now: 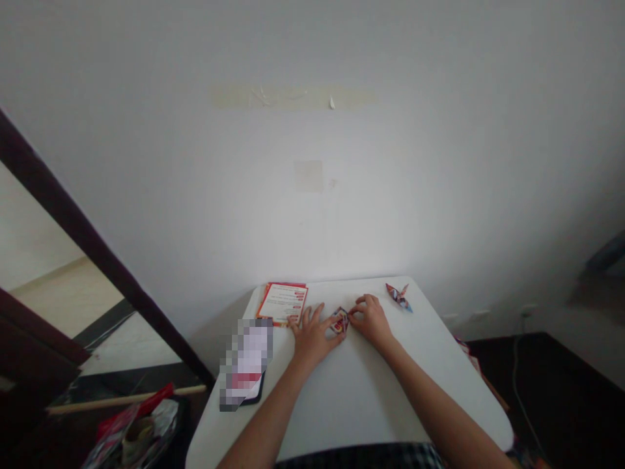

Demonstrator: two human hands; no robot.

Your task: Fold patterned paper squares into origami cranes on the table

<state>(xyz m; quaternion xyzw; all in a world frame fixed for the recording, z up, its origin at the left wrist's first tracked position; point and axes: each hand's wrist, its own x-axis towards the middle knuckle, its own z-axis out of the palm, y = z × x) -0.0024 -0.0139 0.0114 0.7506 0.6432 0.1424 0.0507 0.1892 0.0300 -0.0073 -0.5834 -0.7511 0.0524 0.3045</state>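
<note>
A small folded piece of colourful printed paper (339, 321) lies on the white table (361, 404) between my hands. My left hand (312, 332) holds it at the left, index finger at its upper edge and thumb at its lower edge, while the other fingers spread over the tabletop. At the paper's right corner, my right hand (372, 322) pinches with thumb and fingertips, the remaining fingers curled. To the right of that hand sits a finished-looking origami bird (399, 298) made of similar printed paper, touched by neither hand.
A stack of square printed sheets (283, 303) lies at the table's back left. Nearer me, a phone (249, 365), partly blurred out, rests by the left edge. The white wall (317, 228) meets the table's back. A bag-lined bin (141, 430) stands at lower left.
</note>
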